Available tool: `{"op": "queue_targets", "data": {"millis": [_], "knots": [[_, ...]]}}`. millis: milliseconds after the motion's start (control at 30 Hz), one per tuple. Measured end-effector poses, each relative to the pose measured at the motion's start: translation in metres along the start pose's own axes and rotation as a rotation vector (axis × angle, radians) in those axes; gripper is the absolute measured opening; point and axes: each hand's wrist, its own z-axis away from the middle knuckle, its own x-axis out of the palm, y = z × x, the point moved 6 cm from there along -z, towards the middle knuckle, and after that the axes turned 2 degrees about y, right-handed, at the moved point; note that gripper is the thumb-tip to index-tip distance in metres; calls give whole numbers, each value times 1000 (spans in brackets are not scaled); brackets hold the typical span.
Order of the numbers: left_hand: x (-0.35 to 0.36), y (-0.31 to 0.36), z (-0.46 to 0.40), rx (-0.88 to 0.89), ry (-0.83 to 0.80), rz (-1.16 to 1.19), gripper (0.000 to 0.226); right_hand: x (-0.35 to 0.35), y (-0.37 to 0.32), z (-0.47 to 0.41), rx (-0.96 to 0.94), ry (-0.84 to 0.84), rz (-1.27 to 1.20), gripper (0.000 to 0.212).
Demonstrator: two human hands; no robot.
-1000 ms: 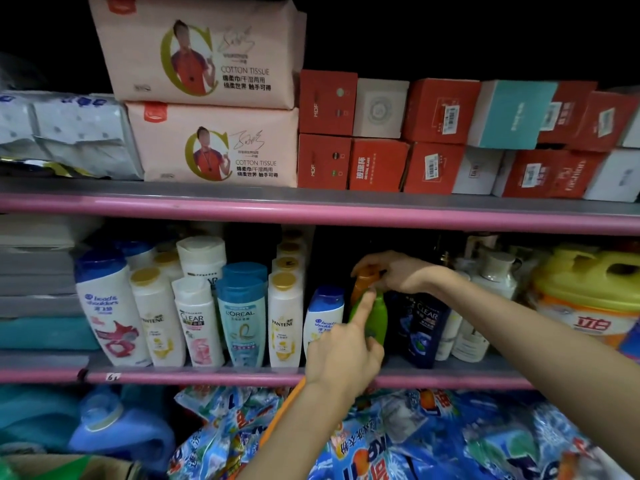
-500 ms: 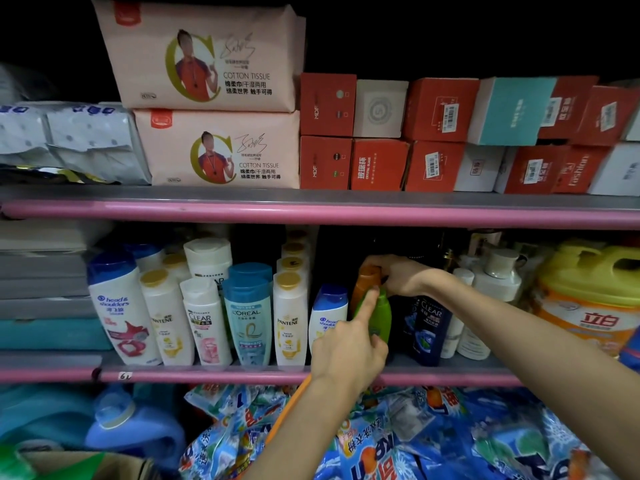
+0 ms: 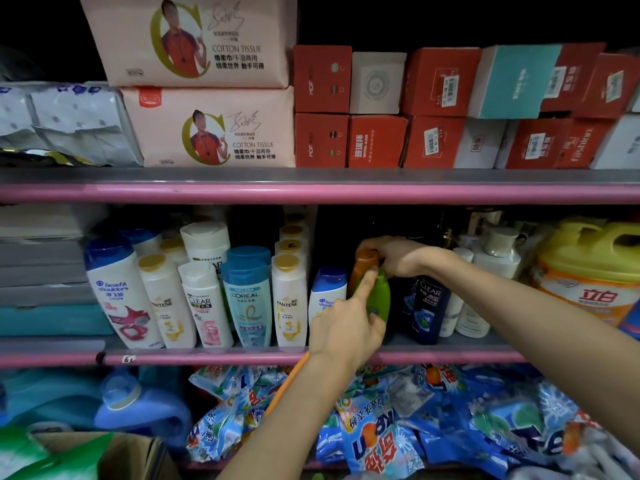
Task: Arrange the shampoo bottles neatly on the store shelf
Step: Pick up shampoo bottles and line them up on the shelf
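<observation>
On the pink-edged middle shelf (image 3: 242, 358), between the small white Head & Shoulders bottle (image 3: 327, 296) and the dark blue Clear bottle (image 3: 427, 306), a green plastic bottle (image 3: 379, 296) is standing upright, cap up, just before an orange-capped one (image 3: 363, 263). My left hand (image 3: 346, 330) is grasping the green bottle, forefinger pointing up; my right hand (image 3: 398, 254) is still gripping the orange cap, now deeper in.

Right hand (image 3: 398, 256) grips orange bottle (image 3: 362, 268) cap; left hand (image 3: 346, 327) holds green bottle (image 3: 379, 296), forefinger raised, on middle shelf (image 3: 450, 344).
</observation>
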Motion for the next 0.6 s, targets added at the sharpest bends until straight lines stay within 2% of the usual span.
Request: {"op": "queue_targets", "data": {"millis": [367,600], "knots": [[2,-1,-2,-7,0,-17,75,2,2,-1,-5,-38,18,38],[4,-2,-2,-14,10,-10,76,2,3,-2,-7,-45,42,42]]}}
